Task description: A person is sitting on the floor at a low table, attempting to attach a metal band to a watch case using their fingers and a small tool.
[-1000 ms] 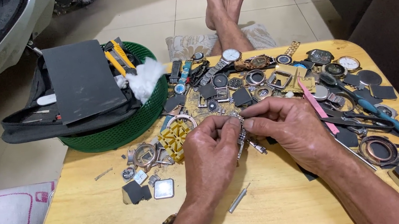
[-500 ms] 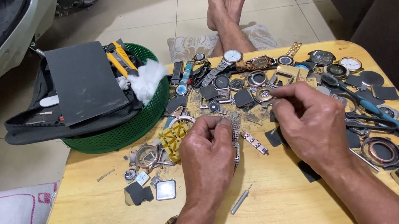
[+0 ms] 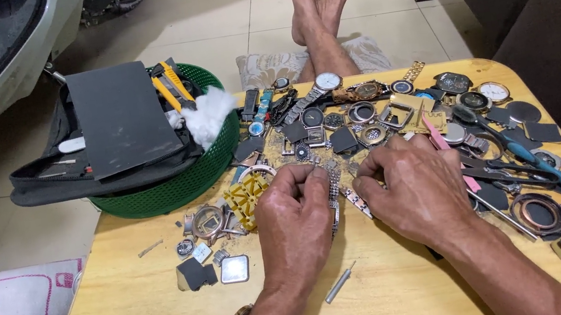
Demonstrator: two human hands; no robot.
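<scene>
your table (image 3: 133, 313) carries a green basket (image 3: 173, 184) at its left rear and a heap of watch parts (image 3: 378, 117) behind your hands. your left hand (image 3: 297, 218) pinches a metal band (image 3: 332, 183) upright at mid-table; your right hand (image 3: 418, 189) rests curled just beside it, fingertips near a loose link (image 3: 357, 201).

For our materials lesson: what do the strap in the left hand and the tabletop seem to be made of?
Watch strap: apparently polished metal links, silvery with small glints. Table: pale wood or a wood-look laminate with a smooth light sheen and faint grain streaks; which, the view leaves open.
</scene>
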